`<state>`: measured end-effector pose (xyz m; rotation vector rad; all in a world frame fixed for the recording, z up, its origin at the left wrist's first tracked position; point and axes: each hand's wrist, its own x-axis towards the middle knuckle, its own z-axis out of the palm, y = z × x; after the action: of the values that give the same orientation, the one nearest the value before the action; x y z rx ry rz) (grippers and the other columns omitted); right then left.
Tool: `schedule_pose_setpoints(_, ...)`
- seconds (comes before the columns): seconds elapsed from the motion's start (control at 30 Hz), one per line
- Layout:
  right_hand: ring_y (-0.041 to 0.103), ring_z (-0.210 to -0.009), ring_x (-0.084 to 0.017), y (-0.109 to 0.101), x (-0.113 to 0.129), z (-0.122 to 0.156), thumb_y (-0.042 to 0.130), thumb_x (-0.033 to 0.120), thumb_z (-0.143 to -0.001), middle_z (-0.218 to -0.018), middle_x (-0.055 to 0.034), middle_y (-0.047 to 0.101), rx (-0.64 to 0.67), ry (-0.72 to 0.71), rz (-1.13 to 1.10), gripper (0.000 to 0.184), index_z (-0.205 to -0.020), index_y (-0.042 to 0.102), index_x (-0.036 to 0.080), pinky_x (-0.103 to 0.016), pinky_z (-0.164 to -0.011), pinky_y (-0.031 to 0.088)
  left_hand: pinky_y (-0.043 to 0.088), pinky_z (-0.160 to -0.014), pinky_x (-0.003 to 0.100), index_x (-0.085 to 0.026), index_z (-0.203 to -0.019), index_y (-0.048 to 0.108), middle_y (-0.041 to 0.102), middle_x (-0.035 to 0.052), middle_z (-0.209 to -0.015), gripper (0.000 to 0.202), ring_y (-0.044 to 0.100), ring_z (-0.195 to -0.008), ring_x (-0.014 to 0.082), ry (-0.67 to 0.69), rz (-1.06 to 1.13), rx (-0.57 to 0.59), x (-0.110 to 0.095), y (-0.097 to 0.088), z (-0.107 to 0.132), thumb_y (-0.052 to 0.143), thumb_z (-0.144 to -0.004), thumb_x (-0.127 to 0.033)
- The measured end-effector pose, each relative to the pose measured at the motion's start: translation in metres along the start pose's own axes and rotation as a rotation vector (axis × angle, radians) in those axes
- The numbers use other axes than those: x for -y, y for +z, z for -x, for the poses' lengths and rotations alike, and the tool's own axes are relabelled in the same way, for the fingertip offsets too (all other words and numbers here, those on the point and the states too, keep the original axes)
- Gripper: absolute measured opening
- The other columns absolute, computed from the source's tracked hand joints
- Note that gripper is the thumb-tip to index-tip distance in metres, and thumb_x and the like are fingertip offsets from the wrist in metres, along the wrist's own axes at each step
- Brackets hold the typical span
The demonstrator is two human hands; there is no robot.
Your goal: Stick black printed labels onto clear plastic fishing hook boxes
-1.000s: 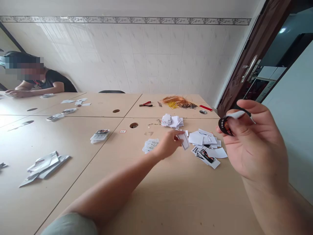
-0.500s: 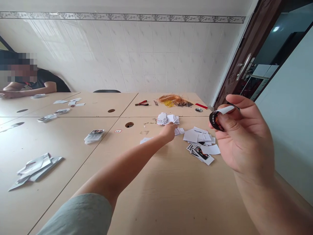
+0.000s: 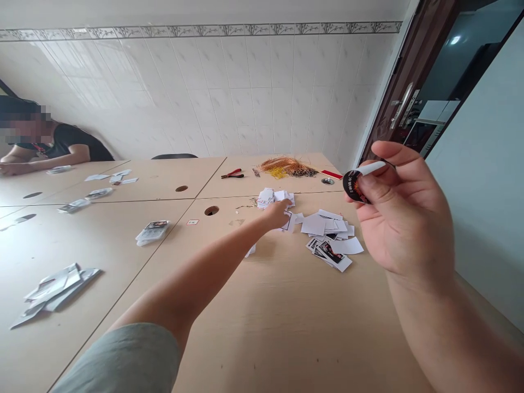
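Raised at the right, my right hand (image 3: pixel 405 213) pinches a small black printed label (image 3: pixel 352 186) between thumb and fingers. White and orange print marks its face, and its white back curls over at the top. My left arm stretches across the table, and my left hand (image 3: pixel 279 214) is closed on a white card with a dark outline (image 3: pixel 289 221); its fingertips are partly hidden. Just beyond that hand lie stacks of small white cards (image 3: pixel 266 197). To its right is a loose heap of white cards (image 3: pixel 323 224), with black printed cards (image 3: pixel 332 254) at its near side.
Farther back are red-handled pliers (image 3: pixel 232 173), a bundle of copper-coloured wires (image 3: pixel 286 165) and a red strip (image 3: pixel 331 174). Leftward lie clear plastic packets (image 3: pixel 152 232) and silvery pouches (image 3: pixel 57 289). A cable hole (image 3: pixel 212 210) opens in the table. Another person (image 3: pixel 69 144) sits at the far left.
My left hand has drawn slightly back from the stacks, and the outlined card now shows below its fingers. My right hand keeps its pinch on the label. The view has shifted a little.
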<state>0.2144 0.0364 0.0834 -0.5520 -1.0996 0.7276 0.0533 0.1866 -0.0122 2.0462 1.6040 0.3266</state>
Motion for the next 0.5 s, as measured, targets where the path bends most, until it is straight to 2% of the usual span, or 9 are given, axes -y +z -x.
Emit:
schedule_pose_setpoints(0.1, 0.061, -0.069, -0.010, -0.002, 0.004, -0.002, 0.085, 0.016, -0.068, -0.075, 0.0065, 0.067, -0.035, -0.008, -0.004, 0.029, -0.091, 0.079, 0.033, -0.022, -0.061, 0.054, 0.057, -0.097, 0.050, -0.020, -0.135, 0.060, 0.061, 0.0122, -0.139, 0.039, 0.065, -0.117, 0.0275, 0.062, -0.093, -0.009, -0.003, 0.012, 0.007, 0.065, -0.099, -0.034)
schedule_pose_setpoints(0.2, 0.062, -0.066, -0.008, -0.001, 0.008, -0.003, 0.084, 0.011, -0.065, -0.073, 0.0076, 0.068, -0.049, -0.007, -0.032, 0.032, -0.090, 0.078, 0.031, -0.020, -0.060, 0.054, 0.058, -0.095, 0.050, -0.019, -0.134, 0.060, 0.063, 0.0119, -0.136, 0.039, 0.066, -0.115, 0.0273, 0.054, -0.158, 0.016, -0.006, 0.019, 0.012, 0.065, -0.099, -0.034)
schedule_pose_setpoints(0.5, 0.063, -0.065, -0.007, 0.000, 0.013, -0.004, 0.078, 0.008, -0.066, -0.068, 0.0096, 0.067, -0.059, -0.016, -0.088, 0.032, -0.089, 0.077, 0.029, -0.018, -0.059, 0.055, 0.060, -0.090, 0.046, -0.018, -0.132, 0.061, 0.065, 0.0112, -0.131, 0.037, 0.068, -0.108, 0.0250, -0.046, -0.207, 0.138, -0.015, 0.016, -0.003, 0.065, -0.099, -0.034)
